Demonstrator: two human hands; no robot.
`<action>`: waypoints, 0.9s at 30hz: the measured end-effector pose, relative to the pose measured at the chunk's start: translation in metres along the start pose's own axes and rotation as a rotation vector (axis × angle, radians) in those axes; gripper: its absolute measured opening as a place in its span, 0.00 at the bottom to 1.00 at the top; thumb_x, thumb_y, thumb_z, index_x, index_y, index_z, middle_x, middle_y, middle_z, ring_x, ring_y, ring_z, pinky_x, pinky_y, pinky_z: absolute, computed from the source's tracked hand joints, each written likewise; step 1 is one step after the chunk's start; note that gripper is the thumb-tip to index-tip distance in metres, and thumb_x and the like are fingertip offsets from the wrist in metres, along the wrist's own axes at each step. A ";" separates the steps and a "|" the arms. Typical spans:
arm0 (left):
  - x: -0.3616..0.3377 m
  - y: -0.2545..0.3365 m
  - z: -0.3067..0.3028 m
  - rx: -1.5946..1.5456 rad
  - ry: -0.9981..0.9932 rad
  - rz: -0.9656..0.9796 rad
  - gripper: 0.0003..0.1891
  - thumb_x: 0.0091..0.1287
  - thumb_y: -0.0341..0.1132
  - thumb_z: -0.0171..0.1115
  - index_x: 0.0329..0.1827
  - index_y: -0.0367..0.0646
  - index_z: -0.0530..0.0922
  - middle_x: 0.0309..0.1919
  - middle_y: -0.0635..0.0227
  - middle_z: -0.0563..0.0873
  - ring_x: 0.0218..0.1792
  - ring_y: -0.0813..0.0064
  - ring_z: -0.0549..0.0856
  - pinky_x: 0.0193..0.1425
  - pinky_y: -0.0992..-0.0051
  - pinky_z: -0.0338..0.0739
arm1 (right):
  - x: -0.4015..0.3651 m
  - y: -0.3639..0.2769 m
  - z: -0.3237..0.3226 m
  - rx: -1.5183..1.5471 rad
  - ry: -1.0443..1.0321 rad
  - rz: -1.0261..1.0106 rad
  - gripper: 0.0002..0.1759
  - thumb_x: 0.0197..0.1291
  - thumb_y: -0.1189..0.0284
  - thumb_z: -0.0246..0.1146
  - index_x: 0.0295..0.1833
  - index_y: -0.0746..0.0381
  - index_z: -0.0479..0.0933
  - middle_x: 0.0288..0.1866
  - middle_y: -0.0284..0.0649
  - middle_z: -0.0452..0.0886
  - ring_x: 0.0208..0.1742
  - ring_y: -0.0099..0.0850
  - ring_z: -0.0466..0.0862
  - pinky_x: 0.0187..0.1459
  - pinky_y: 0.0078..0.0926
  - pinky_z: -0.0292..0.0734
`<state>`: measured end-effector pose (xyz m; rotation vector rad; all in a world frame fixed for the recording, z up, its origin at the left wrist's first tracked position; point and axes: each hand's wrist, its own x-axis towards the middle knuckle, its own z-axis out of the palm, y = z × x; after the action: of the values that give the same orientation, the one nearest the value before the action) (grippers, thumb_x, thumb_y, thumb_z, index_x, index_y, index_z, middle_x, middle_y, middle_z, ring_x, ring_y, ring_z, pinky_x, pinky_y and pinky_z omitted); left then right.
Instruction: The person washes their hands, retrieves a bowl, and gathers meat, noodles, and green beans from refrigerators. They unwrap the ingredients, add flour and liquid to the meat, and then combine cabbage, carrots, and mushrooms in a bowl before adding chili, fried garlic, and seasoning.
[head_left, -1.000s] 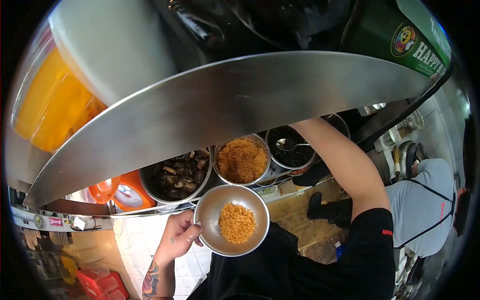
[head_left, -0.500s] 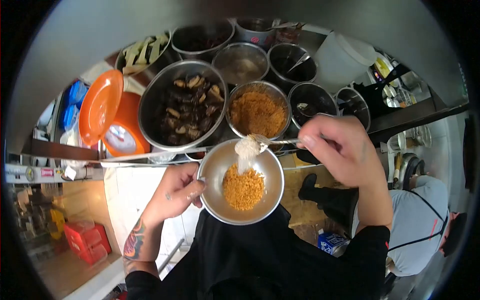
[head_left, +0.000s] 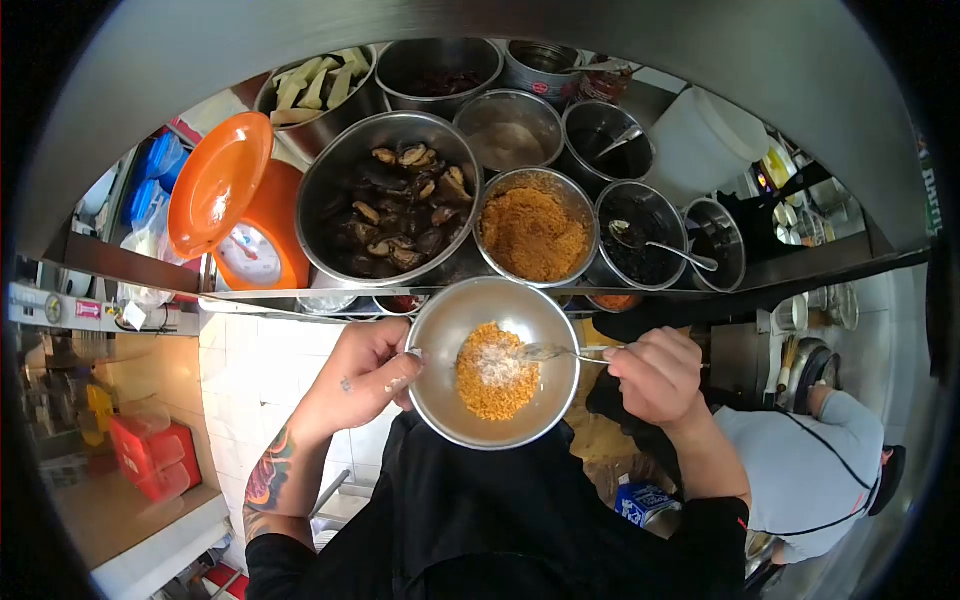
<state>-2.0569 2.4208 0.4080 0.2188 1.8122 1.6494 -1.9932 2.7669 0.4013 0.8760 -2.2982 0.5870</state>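
My left hand point(head_left: 358, 375) grips the left rim of a small steel bowl point(head_left: 445, 330) held in front of my chest. Inside lies a heap of orange crumbs point(head_left: 490, 385) with a patch of white powder point(head_left: 497, 365) on top. My right hand point(head_left: 655, 372) holds a metal spoon point(head_left: 550, 352) by its handle, its tip resting over the bowl just above the powder. Right behind the bowl, on a steel shelf, stands a bowl of the same orange crumbs point(head_left: 535, 235).
On the shelf stand a big bowl of dark mushrooms point(head_left: 395, 215), a dark-filled bowl with a spoon point(head_left: 645, 245), several more steel pots and an orange kitchen scale point(head_left: 235, 215). Another person in a grey shirt point(head_left: 810, 480) is at the lower right.
The white powder has left the spoon and now lies on the crumbs. My right hand has dropped lower and moved right, the spoon now level over the bowl.
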 end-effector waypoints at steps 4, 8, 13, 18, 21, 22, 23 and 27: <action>0.001 -0.006 0.001 -0.004 -0.001 0.020 0.09 0.70 0.31 0.58 0.34 0.34 0.76 0.22 0.68 0.83 0.22 0.82 0.84 0.26 0.81 0.77 | 0.018 -0.001 -0.012 -0.016 -0.110 -0.029 0.07 0.48 0.75 0.70 0.36 0.60 0.83 0.22 0.30 0.72 0.21 0.27 0.71 0.21 0.25 0.60; -0.001 -0.014 0.005 -0.032 0.012 0.040 0.07 0.70 0.30 0.58 0.35 0.35 0.77 0.22 0.69 0.83 0.22 0.83 0.83 0.26 0.81 0.77 | 0.035 0.001 -0.019 0.030 -0.185 -0.026 0.07 0.45 0.76 0.70 0.33 0.60 0.83 0.22 0.31 0.73 0.20 0.29 0.71 0.23 0.28 0.61; -0.014 -0.027 0.002 -0.103 0.033 0.057 0.07 0.70 0.31 0.58 0.37 0.34 0.78 0.25 0.69 0.83 0.24 0.83 0.83 0.28 0.81 0.78 | 0.066 0.017 -0.020 -0.039 0.040 0.120 0.06 0.50 0.85 0.64 0.34 0.66 0.82 0.24 0.38 0.80 0.23 0.35 0.78 0.27 0.30 0.70; -0.047 -0.064 -0.031 -0.132 0.070 0.069 0.09 0.71 0.32 0.58 0.41 0.33 0.79 0.27 0.69 0.84 0.25 0.83 0.83 0.29 0.80 0.79 | 0.094 0.019 0.001 -0.254 -0.097 0.324 0.05 0.57 0.79 0.67 0.40 0.64 0.84 0.29 0.45 0.80 0.26 0.42 0.79 0.30 0.34 0.73; -0.092 -0.094 -0.071 -0.209 0.181 0.095 0.10 0.73 0.34 0.59 0.43 0.34 0.79 0.27 0.71 0.83 0.26 0.84 0.83 0.29 0.81 0.79 | 0.080 0.015 -0.009 -0.435 0.042 0.507 0.09 0.64 0.73 0.68 0.48 0.64 0.85 0.37 0.43 0.87 0.35 0.33 0.85 0.40 0.29 0.80; -0.110 -0.112 -0.093 -0.199 0.225 0.128 0.10 0.73 0.35 0.58 0.42 0.35 0.79 0.26 0.73 0.82 0.25 0.84 0.82 0.28 0.81 0.77 | 0.074 0.006 -0.018 -0.389 0.117 0.774 0.13 0.72 0.69 0.61 0.52 0.67 0.84 0.47 0.43 0.89 0.46 0.29 0.86 0.51 0.29 0.80; -0.133 -0.132 -0.120 -0.143 0.253 0.174 0.10 0.73 0.35 0.59 0.41 0.36 0.79 0.25 0.75 0.80 0.25 0.84 0.82 0.28 0.80 0.76 | 0.055 0.009 -0.026 -0.379 0.244 0.761 0.16 0.75 0.67 0.58 0.53 0.68 0.83 0.46 0.40 0.89 0.50 0.30 0.85 0.57 0.29 0.78; -0.250 -0.177 -0.193 -0.159 0.522 0.252 0.08 0.71 0.33 0.59 0.40 0.36 0.80 0.25 0.73 0.83 0.28 0.86 0.82 0.31 0.78 0.78 | 0.065 -0.089 0.039 1.325 -0.225 0.244 0.22 0.78 0.59 0.50 0.42 0.65 0.82 0.40 0.43 0.84 0.39 0.29 0.81 0.41 0.25 0.76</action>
<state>-1.9226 2.0946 0.3281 -0.0674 2.0750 2.1712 -1.9842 2.6551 0.4337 1.2154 -2.0089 2.3305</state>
